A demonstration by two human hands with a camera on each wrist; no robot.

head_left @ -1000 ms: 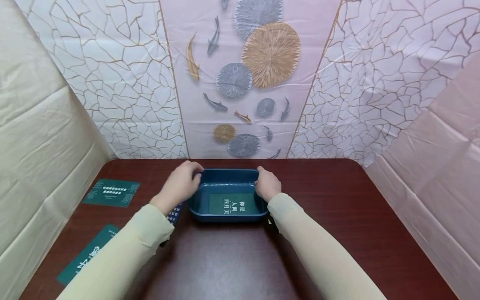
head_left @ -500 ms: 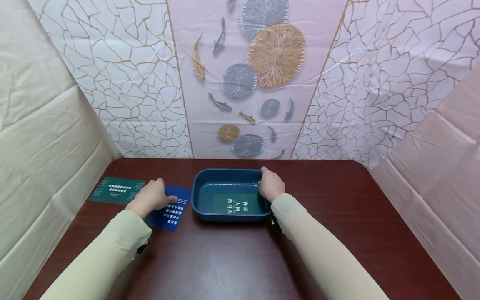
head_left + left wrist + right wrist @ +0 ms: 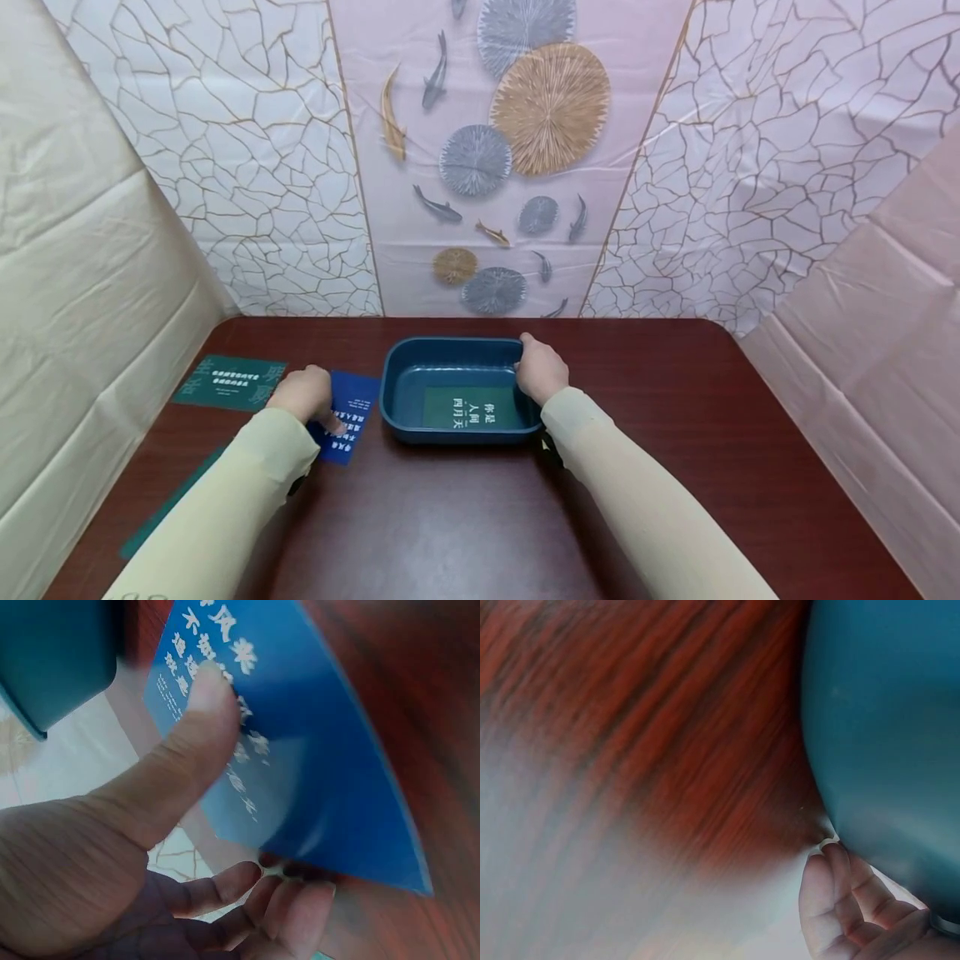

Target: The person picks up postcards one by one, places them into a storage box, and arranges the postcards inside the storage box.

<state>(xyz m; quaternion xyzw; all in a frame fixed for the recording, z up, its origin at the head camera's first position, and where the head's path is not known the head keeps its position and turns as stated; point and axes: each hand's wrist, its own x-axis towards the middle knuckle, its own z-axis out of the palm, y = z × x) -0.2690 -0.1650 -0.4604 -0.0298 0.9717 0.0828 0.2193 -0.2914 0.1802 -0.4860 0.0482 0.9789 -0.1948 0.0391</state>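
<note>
A blue card (image 3: 356, 396) with white writing lies on the table left of the teal tray. My left hand (image 3: 306, 398) is at its left part. In the left wrist view the thumb (image 3: 202, 712) presses on the card's printed face and the curled fingers (image 3: 300, 915) are at its edge, so the card sits between them; some fingertips are partly hidden. My right hand (image 3: 542, 371) holds the right end of the deep rectangular tray (image 3: 420, 354), its fingers (image 3: 821, 900) against the outer wall. Inside the tray lies a green card (image 3: 472, 407) with white characters.
Another green card (image 3: 228, 382) lies at the table's far left. Nearer, a further green card (image 3: 168, 508) is partly covered by my left sleeve (image 3: 217, 508). The dark red-brown table (image 3: 712, 433) ends at a patterned cloth backdrop (image 3: 480, 158), with cloth on both sides.
My left hand has left the tray's left end and moved left to the blue card, where its thumb now lies on the face. My right hand has stayed on the tray.
</note>
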